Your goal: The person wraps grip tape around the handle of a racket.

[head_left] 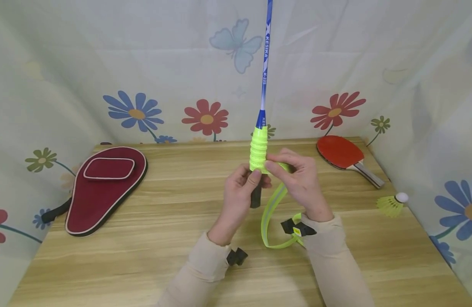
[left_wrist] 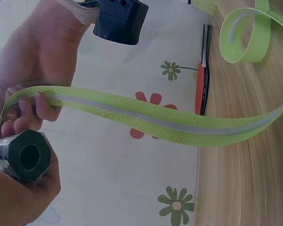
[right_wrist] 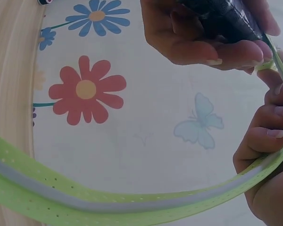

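A badminton racket (head_left: 265,76) stands nearly upright, its blue and white shaft running out of the top of the head view. My left hand (head_left: 240,187) grips its black handle (head_left: 255,198) low down, thumb at the lower edge of the wrapped part. Neon yellow-green grip tape (head_left: 258,147) winds round the upper handle in ridged turns. On the right, my right hand (head_left: 301,179) pinches the tape close to the handle. From those fingers the loose tape (left_wrist: 155,117), perforated with a grey centre stripe, hangs in a loop. The handle's octagonal butt (left_wrist: 43,150) shows in the left wrist view.
On the wooden table (head_left: 174,204) lie a maroon paddle case (head_left: 99,200) at left, a red table tennis bat (head_left: 339,151) at back right, and a yellow shuttlecock (head_left: 391,204) by the right edge. A flowered curtain (head_left: 174,64) surrounds the table's back and sides.
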`<state>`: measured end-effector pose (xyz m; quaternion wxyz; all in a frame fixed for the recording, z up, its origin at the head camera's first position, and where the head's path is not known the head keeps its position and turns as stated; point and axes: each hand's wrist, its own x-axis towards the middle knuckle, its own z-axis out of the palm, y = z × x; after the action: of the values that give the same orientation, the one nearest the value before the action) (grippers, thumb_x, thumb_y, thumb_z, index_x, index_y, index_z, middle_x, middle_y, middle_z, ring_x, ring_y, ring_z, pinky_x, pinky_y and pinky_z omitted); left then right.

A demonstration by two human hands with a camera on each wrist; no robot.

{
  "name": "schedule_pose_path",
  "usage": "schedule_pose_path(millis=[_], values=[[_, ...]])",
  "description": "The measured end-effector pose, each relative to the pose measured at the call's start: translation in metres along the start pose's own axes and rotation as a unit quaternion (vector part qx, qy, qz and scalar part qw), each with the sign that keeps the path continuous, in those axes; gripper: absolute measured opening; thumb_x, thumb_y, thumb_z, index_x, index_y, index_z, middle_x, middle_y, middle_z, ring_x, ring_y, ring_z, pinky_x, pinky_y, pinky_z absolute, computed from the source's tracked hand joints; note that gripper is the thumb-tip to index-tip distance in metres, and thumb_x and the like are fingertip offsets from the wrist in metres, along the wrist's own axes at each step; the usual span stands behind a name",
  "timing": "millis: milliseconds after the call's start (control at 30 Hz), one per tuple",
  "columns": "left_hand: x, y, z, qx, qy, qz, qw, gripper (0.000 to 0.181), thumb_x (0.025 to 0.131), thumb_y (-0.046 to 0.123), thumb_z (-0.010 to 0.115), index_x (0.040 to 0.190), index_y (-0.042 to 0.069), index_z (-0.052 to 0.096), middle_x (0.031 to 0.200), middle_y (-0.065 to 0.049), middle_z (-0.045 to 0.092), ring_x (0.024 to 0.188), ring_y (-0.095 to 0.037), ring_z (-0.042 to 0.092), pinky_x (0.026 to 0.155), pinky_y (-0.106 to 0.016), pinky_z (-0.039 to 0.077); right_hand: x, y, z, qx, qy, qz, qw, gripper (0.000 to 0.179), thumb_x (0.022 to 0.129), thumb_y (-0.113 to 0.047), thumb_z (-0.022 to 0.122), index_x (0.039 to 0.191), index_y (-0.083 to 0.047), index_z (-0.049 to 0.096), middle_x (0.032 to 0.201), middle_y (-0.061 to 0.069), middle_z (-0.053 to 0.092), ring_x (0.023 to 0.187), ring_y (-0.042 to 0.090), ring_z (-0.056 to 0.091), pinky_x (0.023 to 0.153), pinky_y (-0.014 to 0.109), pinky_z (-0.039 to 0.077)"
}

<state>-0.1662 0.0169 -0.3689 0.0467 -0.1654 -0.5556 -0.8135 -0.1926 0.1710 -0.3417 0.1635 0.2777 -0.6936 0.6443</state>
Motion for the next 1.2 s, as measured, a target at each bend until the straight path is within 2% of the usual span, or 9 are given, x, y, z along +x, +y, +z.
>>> schedule_pose_path(millis=[133,333,500,767,1200], values=[[-0.0004,-0.0003,0.0000,0.024,0.000,-0.023,0.9995,0.030,0.102,0.021,0.050,0.112,-0.007,0.055,0.087,-0.009,0.063,0.074,-0.018,0.064,0.074,-0.037,0.057,-0.0003,0.0006,-0.0001,-0.006,0.003,-0.004,1.0000,0.020,0.083,0.006,0.072,0.103,0.002,0.074,0.069,0.007,0.054,0.063,0.021,0.038,0.053,0.027,0.026],[-0.0021,0.0004,0.0000,0.017,-0.003,-0.039,0.9991,0.034,0.105,0.032,0.042,0.110,0.000,0.053,0.082,-0.006,0.056,0.067,-0.014,0.055,0.061,-0.027,0.053,0.0006,0.0029,0.0026,-0.019,-0.008,-0.015,0.9997,0.022,0.082,0.007,0.073,0.103,0.001,0.074,0.068,0.006,0.052,0.062,0.019,0.035,0.053,0.027,0.023],[-0.0027,0.0038,0.0001,-0.008,0.006,-0.039,0.9992,0.030,0.105,0.030,0.040,0.100,0.003,0.050,0.074,-0.003,0.052,0.057,-0.011,0.048,0.051,-0.021,0.043,0.0008,0.0034,0.0037,-0.017,-0.014,-0.008,0.9997,0.021,0.082,0.009,0.072,0.101,0.002,0.074,0.070,0.007,0.056,0.064,0.019,0.040,0.054,0.027,0.025],[-0.0028,0.0055,-0.0009,-0.027,0.003,-0.035,0.9990,0.025,0.105,0.029,0.040,0.120,0.009,0.040,0.070,-0.003,0.049,0.052,-0.011,0.044,0.046,-0.021,0.039,0.0003,0.0035,0.0038,-0.014,-0.029,-0.015,0.9994,0.019,0.084,0.004,0.072,0.102,-0.001,0.075,0.072,0.005,0.060,0.065,0.019,0.043,0.053,0.028,0.027],[-0.0019,0.0067,-0.0020,-0.065,-0.006,-0.035,0.9973,0.020,0.104,0.030,0.043,0.106,0.010,0.042,0.064,-0.002,0.047,0.045,-0.011,0.041,0.041,-0.021,0.036,0.0003,0.0041,0.0026,0.005,-0.045,-0.031,0.9985,0.016,0.085,-0.001,0.073,0.101,0.002,0.074,0.077,0.007,0.063,0.068,0.019,0.048,0.053,0.026,0.029]])
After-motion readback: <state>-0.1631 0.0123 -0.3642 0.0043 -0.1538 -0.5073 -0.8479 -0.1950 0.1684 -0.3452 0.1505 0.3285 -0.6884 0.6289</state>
